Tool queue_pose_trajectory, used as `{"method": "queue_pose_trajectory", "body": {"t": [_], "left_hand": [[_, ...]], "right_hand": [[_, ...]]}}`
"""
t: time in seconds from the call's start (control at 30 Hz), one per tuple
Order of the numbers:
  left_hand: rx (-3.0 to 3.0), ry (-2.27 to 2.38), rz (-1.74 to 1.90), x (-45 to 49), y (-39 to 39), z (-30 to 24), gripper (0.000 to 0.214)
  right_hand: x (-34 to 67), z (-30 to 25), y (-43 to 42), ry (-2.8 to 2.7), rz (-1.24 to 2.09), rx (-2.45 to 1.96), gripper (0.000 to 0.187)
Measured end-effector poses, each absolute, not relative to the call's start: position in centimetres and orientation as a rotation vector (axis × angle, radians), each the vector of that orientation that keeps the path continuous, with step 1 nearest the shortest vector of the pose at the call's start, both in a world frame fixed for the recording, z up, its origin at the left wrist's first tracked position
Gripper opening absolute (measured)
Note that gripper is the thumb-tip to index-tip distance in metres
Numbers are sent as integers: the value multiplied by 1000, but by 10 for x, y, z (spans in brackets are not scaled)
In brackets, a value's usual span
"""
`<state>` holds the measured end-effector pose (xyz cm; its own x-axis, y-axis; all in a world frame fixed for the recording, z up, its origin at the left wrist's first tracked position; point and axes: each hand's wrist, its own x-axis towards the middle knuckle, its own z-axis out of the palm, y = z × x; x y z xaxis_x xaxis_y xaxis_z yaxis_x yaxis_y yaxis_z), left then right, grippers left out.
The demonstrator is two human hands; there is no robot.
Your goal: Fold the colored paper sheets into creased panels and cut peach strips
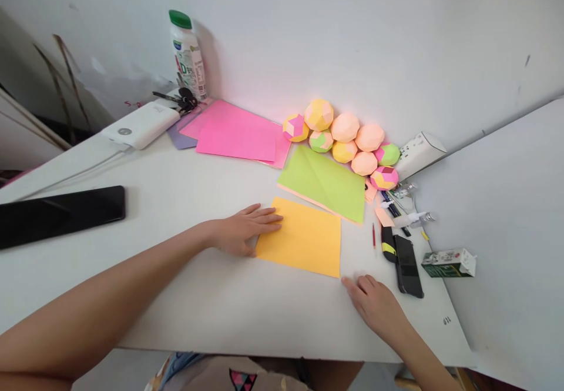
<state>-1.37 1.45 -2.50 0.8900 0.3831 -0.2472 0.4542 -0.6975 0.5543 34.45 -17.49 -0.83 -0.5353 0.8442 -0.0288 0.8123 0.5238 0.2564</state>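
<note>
A sheet of orange-yellow paper [304,238] lies flat on the white table in front of me. My left hand [247,229] rests palm down at its left edge, fingers stretched out and the fingertips on the sheet. Just off the paper's near right corner is my right hand [376,306], with one digit reaching toward that corner and the other fingers loosely curled; nothing shows in it. Behind the sheet lies a stack of light green paper [326,182] with a peach layer beneath. Pink paper sheets [238,132] overlap farther left.
Several faceted paper balls [346,127] sit along the wall. At left are a white power bank [141,125], a bottle [188,56] and a large black device [61,214]. A phone [409,266], box cutter [388,244], red pen [373,236] and small carton [449,263] lie at right.
</note>
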Motion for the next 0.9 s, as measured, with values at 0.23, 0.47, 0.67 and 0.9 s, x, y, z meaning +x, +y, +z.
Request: {"method": "queue_pose_trajectory", "body": {"t": [0.23, 0.47, 0.67, 0.9], "left_hand": [[2393, 566, 4, -18, 14, -33, 77], [2075, 861, 583, -9, 9, -49, 43], [1924, 1014, 772, 1, 9, -46, 38], [1561, 1414, 804, 10, 32, -41, 35]], "right_hand": [[331, 1, -154, 2690, -65, 1925, 24], [287, -5, -80, 2514, -160, 2124, 37], [292, -13, -60, 2502, -239, 2191, 54], [302, -23, -64, 2366, -772, 2663, 63]]}}
